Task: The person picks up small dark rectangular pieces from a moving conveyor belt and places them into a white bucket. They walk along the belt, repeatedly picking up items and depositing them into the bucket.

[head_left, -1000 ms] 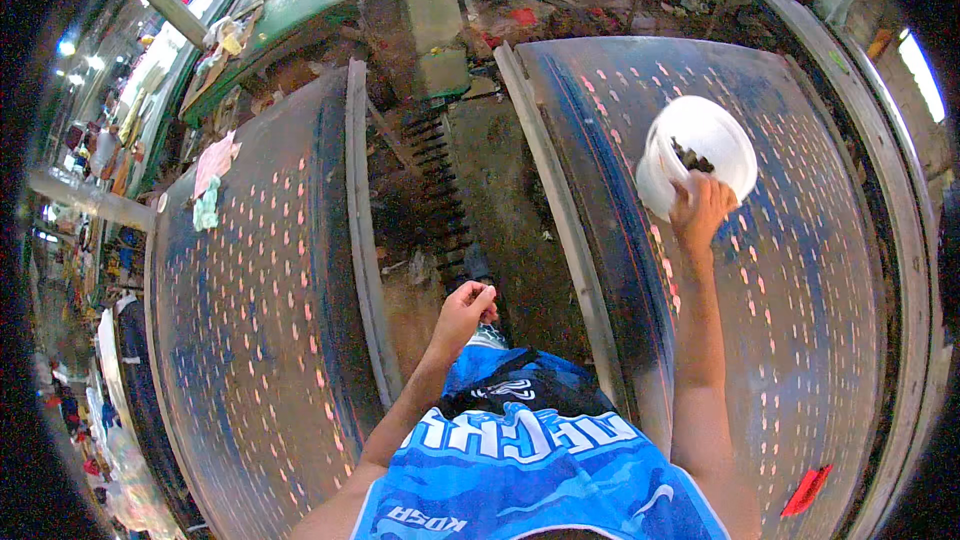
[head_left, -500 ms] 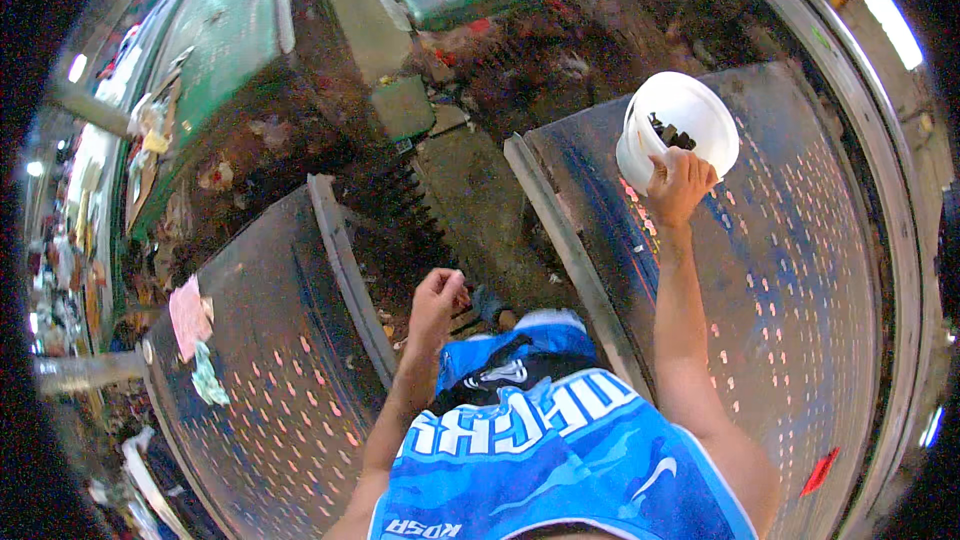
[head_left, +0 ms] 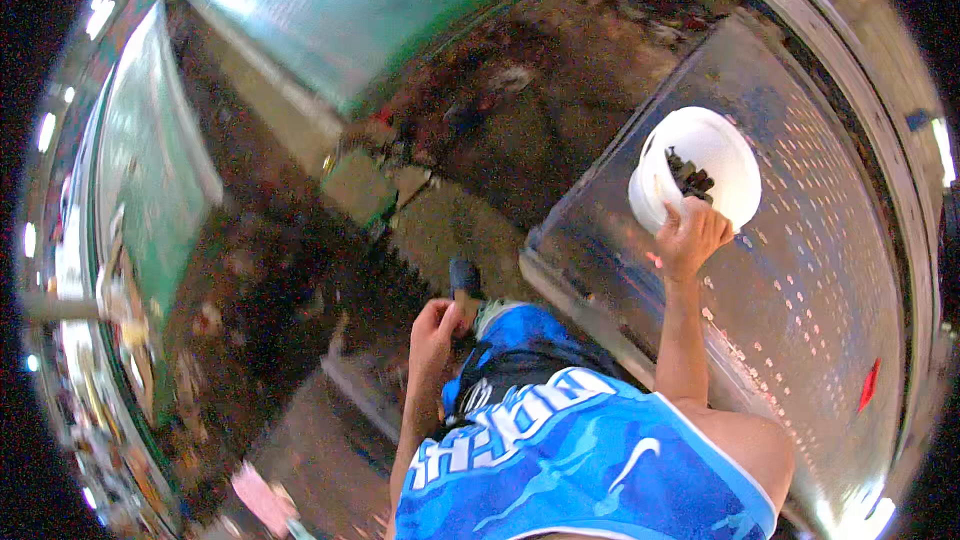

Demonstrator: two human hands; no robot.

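My right hand (head_left: 693,237) grips the near rim of a white plastic bucket (head_left: 650,180), its fingers closed over the edge. Several dark, chunky pieces (head_left: 690,178) lie inside the bucket, which tilts so that its mouth shows. It is held over a dark panel with rows of small pale marks (head_left: 790,230) on my right. In front of my body hangs my left hand (head_left: 437,328), fingers curled in, with nothing seen in them. A dark shoe (head_left: 464,278) shows just beyond it.
Green-topped surfaces (head_left: 300,30) stand ahead and to the left, above a dark, littered floor (head_left: 290,270). A raised rail (head_left: 570,295) edges the right panel, where a red scrap (head_left: 869,385) lies. A pink cloth (head_left: 262,498) is at the lower left.
My view has turned left and moved forward, so the left panel has slid toward the lower edge. The bucket stays in my right hand. One shoe has come into clearer view.
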